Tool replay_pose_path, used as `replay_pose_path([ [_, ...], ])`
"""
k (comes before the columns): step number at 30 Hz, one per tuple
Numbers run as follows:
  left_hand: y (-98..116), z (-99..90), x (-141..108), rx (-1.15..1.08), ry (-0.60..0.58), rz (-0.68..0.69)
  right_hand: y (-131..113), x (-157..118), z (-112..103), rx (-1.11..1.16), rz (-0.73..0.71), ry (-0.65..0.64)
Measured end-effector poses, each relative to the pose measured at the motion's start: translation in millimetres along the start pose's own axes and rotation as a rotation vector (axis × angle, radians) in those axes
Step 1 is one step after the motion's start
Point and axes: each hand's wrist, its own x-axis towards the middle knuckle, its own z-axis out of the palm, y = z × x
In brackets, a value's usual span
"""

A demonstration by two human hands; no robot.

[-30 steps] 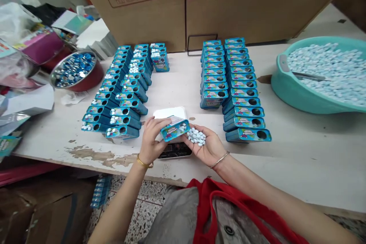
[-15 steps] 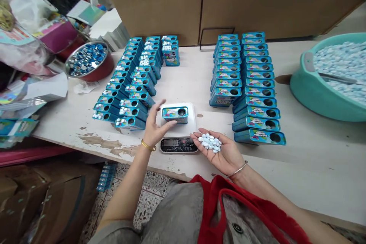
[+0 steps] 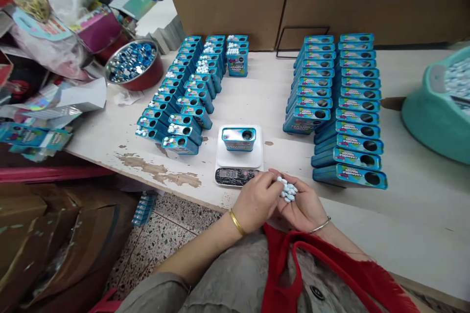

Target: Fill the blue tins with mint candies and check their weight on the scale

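Observation:
A blue tin (image 3: pixel 238 140) with a round hole in its top stands on the white scale (image 3: pixel 240 159), whose display is lit. My right hand (image 3: pixel 303 205) is cupped palm up at the scale's lower right, holding a small heap of pale blue candies (image 3: pixel 288 190). Over its palm, my left hand (image 3: pixel 259 198) has its fingers bent together at the candies; what they pinch, if anything, is hidden. Rows of tins with white candies on top (image 3: pixel 181 144) stand to the left, and rows of tins with open holes (image 3: pixel 350 173) to the right.
A red bowl of shiny blue and silver pieces (image 3: pixel 134 66) stands at the left near bags and papers. At the right is a teal tub (image 3: pixel 422 112) of candies. Cardboard boxes (image 3: pixel 227 5) line the back of the table (image 3: pixel 404 220).
My left hand has left the tin on the scale and moved right to the candies in my right palm. The scale's display reading has changed. The view has shifted to the right.

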Motion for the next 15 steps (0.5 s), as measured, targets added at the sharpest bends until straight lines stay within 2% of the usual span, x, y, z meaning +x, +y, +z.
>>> replay_pose_path([
  [5,1,-5.4,3,0.009,-0.033,0.023,-1,-2,-5,0.009,-0.016,-0.017],
  [9,-1,-7.5,3,-0.023,-0.035,-0.014,2,0,-4,0.011,-0.018,-0.063],
  [15,-12,-15.8,9,-0.225,0.098,-0.016,0,1,13,0.070,-0.039,-0.060],
])
